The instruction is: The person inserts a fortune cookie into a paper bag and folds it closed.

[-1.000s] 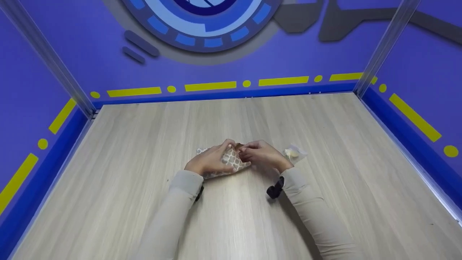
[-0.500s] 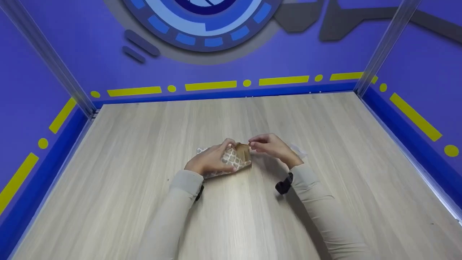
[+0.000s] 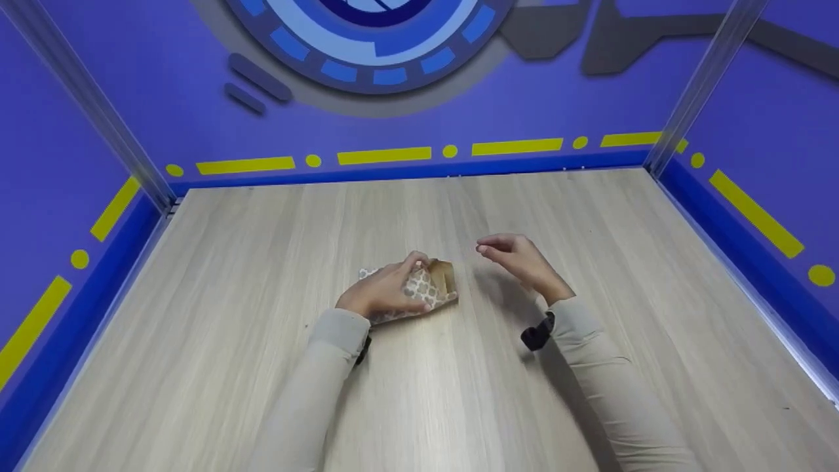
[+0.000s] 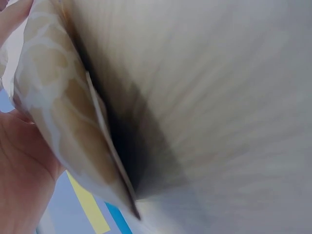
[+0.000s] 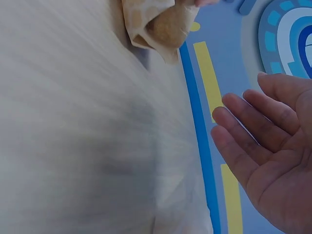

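A small paper bag [image 3: 423,286] with a grey-and-white lattice print lies on its side on the table. Its mouth faces right and stands open, showing the brown inside. My left hand [image 3: 387,288] grips the bag from above, thumb on the near side and fingers over the far side. In the left wrist view the printed bag [image 4: 63,97] bulges beside the palm. To the right of the mouth, my right hand [image 3: 524,262] hovers above the table. In the right wrist view this hand [image 5: 273,141] has loosely bent fingers with nothing between them.
The wood-grain table [image 3: 275,242] is bounded by a blue-purple back wall [image 3: 406,131] and similar side walls with yellow dashes. The clear packet seen earlier at the right is hidden by my right wrist in the head view.
My right hand has drawn away from the bag's mouth, moving right and farther back, over the clear packet. The left hand and the bag have stayed in place.
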`<state>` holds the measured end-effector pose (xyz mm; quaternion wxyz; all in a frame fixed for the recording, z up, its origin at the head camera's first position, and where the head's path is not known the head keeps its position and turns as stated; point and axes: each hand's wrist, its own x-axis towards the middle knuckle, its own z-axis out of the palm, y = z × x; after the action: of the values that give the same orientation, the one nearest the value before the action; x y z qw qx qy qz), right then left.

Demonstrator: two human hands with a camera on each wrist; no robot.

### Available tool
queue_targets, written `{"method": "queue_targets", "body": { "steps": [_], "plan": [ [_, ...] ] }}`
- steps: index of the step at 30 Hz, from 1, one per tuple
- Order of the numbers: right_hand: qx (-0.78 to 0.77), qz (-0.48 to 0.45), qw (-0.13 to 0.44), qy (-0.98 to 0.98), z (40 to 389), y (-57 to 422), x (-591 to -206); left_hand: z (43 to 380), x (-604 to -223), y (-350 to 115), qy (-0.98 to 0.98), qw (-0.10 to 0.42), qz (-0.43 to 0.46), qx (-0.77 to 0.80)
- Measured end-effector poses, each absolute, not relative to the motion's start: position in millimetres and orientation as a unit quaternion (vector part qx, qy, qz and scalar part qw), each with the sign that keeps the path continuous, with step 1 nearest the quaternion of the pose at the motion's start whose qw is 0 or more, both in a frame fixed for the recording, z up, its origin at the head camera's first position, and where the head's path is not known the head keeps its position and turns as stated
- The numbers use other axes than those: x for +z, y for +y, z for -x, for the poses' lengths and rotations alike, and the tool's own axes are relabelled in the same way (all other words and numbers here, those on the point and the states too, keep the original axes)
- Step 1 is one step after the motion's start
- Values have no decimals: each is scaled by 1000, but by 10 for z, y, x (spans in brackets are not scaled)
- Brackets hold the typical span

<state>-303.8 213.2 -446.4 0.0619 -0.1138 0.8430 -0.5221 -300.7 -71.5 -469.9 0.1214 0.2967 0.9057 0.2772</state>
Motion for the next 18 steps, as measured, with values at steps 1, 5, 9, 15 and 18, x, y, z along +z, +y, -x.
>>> {"method": "queue_targets", "body": {
  "steps": [1, 5, 9, 15, 18],
  "plan": [
    [-515, 115, 57, 848, 3038, 2156, -4459, 3007, -4698, -717, 905, 122, -297, 278],
    [-495, 112, 40, 861, 3042, 2255, -4431, 3006, -4692, -723, 904, 123, -297, 281],
    [-483, 108, 37, 868, 3049, 2361, -4424, 3006, -4696, -724, 905, 124, -295, 280],
    [-473, 110, 39, 873, 3039, 2523, -4449, 3003, -4696, -727, 905, 124, -293, 282],
    [-461, 104, 44, 880, 3028, 2611, -4468, 3000, -4691, -726, 905, 122, -293, 283]
  ]
}}
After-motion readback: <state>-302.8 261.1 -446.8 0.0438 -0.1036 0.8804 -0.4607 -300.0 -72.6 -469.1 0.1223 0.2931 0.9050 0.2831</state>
